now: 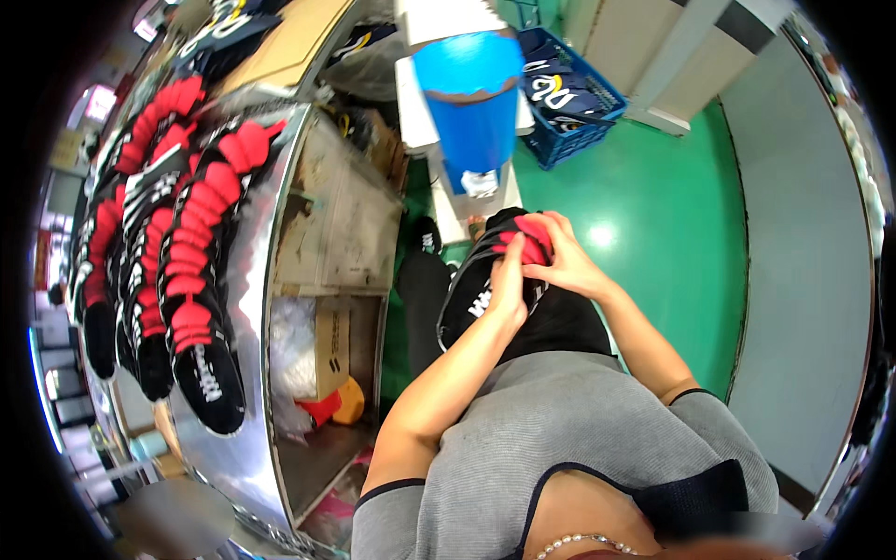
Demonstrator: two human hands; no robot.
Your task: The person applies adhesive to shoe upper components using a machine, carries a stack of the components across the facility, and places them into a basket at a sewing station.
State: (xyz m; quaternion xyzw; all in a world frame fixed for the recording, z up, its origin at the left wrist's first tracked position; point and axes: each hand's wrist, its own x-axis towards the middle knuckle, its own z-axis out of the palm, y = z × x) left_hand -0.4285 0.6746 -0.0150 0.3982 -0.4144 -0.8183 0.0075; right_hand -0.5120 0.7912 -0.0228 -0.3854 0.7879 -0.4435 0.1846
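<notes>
Over my lap lie black shoe uppers with white lettering and red inner parts; they seem to be several nested together. My left hand is closed on their near side, its fingers pointing away from me. From the right, my right hand grips the red part, thumb reaching toward the left hand. The fingertips of both hands press close together there, and what lies under them is partly hidden.
On the left, a metal-topped bench carries long rows of nested black-and-red uppers. Its lower shelf holds a cardboard box and plastic bags. Ahead stand a blue cylinder and a blue crate of dark pieces. A grey panel bounds the right.
</notes>
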